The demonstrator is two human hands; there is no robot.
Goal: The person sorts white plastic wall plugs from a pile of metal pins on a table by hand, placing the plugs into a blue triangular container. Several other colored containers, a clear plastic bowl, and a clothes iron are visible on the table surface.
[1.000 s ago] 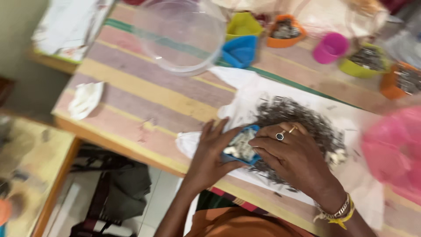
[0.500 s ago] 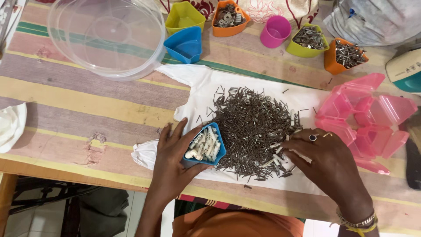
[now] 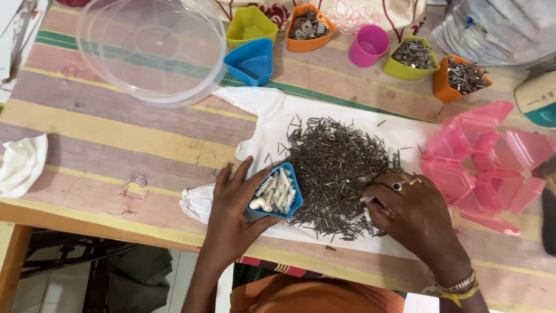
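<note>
My left hand [image 3: 233, 203] cups the side of a small blue triangular cup [image 3: 278, 195] filled with white plastic wall plugs. The cup sits on a white cloth [image 3: 263, 113] at the left edge of a big pile of dark nails [image 3: 336, 165]. My right hand [image 3: 405, 211], with rings on two fingers, rests on the pile's lower right part, its fingertips pinched on a white plug [image 3: 366, 200] among the nails.
A clear round lid [image 3: 152, 49] lies at the back left. Small coloured cups stand along the back: yellow-green [image 3: 250, 24], blue [image 3: 251, 62], orange [image 3: 306, 24], pink [image 3: 369, 45], green [image 3: 410, 57], orange [image 3: 461, 78]. An open pink compartment box [image 3: 483, 159] sits right. A crumpled white cloth [image 3: 22, 165] lies left.
The view swung right and steadied. My right hand moved from the cup to the pile's right side, then drew back in and closed on a plug. My left hand stayed on the cup.
</note>
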